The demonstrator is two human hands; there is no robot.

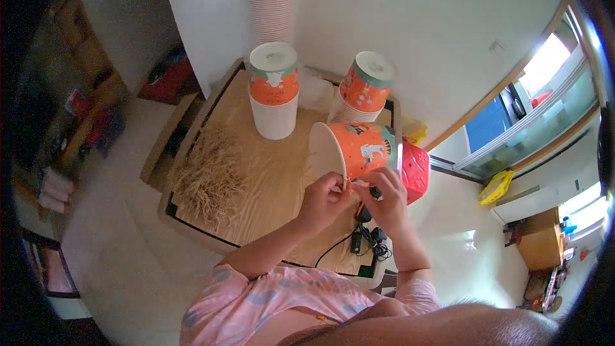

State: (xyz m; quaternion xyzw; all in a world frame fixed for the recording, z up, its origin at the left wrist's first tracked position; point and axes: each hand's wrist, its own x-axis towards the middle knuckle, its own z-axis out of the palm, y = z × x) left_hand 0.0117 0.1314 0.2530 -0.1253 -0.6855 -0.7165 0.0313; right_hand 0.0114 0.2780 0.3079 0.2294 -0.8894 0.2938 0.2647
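Holding an orange paper bucket (pixel 360 147) tipped on its side above the wooden table (pixel 275 186), both hands are pinching at its rim. Left hand (pixel 321 200) is gripping the lower rim edge with fingertips closed; right hand (pixel 386 197) is clenching a small white piece against the same edge, its nature too small to resolve. Bucket mouth is facing left. Right table edge is crowding a red perforated basket (pixel 416 170), partly hidden behind the bucket. Open tabletop is lying left of the hands, up to a straw pile (pixel 206 176). Two upturned bucket stacks (pixel 274 90) (pixel 364 88) are standing at the far edge. Black cables (pixel 368 240) are trailing near the front edge.
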